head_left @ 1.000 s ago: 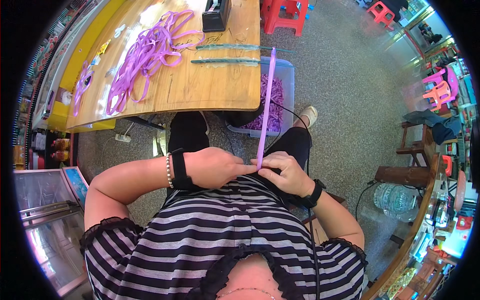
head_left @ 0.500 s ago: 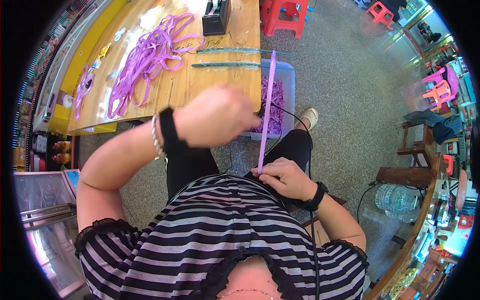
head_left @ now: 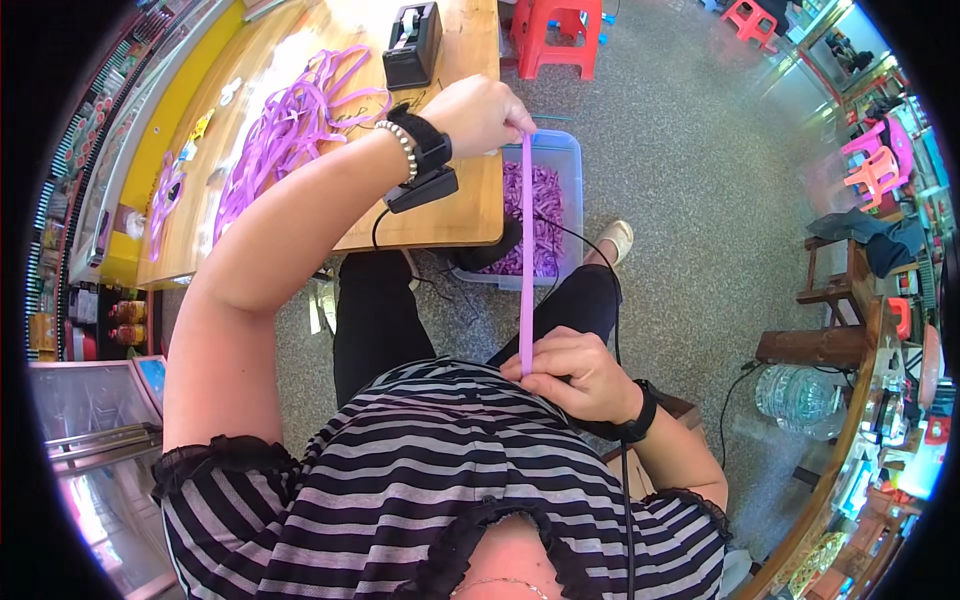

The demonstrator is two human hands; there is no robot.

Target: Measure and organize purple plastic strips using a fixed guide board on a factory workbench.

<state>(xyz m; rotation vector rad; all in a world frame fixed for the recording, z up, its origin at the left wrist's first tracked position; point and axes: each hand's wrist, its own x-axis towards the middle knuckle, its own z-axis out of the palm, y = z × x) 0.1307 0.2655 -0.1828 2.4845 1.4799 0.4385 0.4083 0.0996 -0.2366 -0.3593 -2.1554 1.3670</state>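
Note:
A lilac ribbon [head_left: 528, 250] runs taut from far to near, past the table's right edge. My left hand [head_left: 480, 115] is closed at its far end, fingertips pinched, hiding much of a thin teal rod [head_left: 553, 117] that sticks out past the table. Down by my waist, my right hand [head_left: 570, 372] pinches the ribbon's near end between thumb and fingers. Below the ribbon stands a clear plastic bin [head_left: 573, 180], holding many small folded purple ribbon pieces [head_left: 545, 215]. A tangled heap of lilac ribbon [head_left: 285, 125] lies on the wooden table [head_left: 455, 215], left of my left hand.
A black tape dispenser [head_left: 412, 48] sits on the table beyond my left hand. A red plastic stool [head_left: 555, 40] stands past the bin. Black cables [head_left: 619, 330] hang by my right side. At right are a wooden stool [head_left: 840, 275] and a large clear water bottle [head_left: 797, 400].
My left hand has moved away from me, up to the ribbon's far end at the rods. The right hand has dropped slightly nearer my body, still pinching the ribbon.

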